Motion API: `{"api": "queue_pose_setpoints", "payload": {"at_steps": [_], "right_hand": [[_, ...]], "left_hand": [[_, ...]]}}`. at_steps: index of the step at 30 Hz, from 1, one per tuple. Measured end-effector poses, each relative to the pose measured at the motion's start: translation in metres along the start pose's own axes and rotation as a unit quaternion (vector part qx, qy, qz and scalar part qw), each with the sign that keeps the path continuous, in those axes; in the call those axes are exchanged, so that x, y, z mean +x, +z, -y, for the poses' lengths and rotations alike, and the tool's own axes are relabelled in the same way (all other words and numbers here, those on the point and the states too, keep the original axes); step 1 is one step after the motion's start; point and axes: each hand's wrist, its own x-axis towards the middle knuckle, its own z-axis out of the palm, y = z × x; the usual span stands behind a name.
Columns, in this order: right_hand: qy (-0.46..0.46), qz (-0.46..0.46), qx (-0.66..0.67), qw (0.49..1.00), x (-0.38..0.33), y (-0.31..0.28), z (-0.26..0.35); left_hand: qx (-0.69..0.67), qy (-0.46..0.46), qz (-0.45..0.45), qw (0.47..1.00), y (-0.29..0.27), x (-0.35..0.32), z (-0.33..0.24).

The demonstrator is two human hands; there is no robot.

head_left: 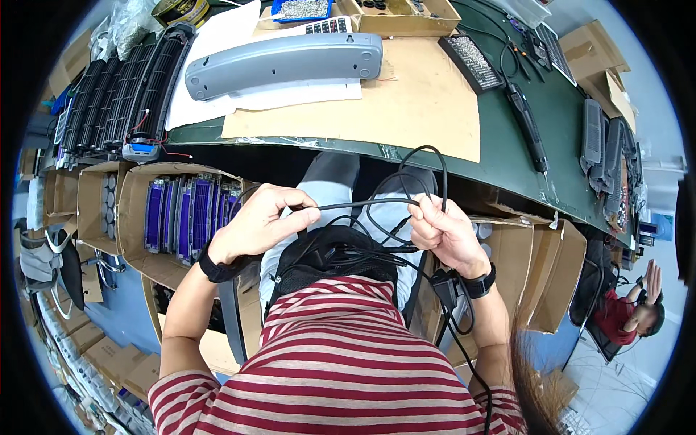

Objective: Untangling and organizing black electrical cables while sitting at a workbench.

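A black cable (362, 204) runs between my two hands above my lap. My left hand (270, 219) pinches one part of it between thumb and fingers. Closed around another part is my right hand (448, 230), and a loop of the cable rises above it toward the table edge. More black cable lies bunched over a black pouch (333, 255) at my waist. Beside my right wrist hangs a small black box-shaped block (444, 287) with cable trailing from it down over my arm. The cable's ends cannot be made out.
On the green table (558, 190) lie a long grey plastic housing (283, 67), a black electric screwdriver (527, 127), a black tray of screws (471, 61) and black slatted units (109, 98). Cardboard boxes (134, 217) flank my legs, one holding purple-and-grey parts. Another person (625, 315) sits far right.
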Motion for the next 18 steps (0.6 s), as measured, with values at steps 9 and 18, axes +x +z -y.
{"api": "queue_pose_setpoints", "payload": {"at_steps": [9,18], "right_hand": [[-0.041,-0.056,-0.117,0.991,-0.006,0.003,-0.005],[-0.039,-0.094,-0.123,0.987,-0.001,0.008,-0.005]], "left_hand": [[-0.273,0.119,-0.318,0.900,-0.059,-0.006,-0.010],[-0.239,0.060,-0.271,0.931,-0.060,-0.022,-0.031]]}}
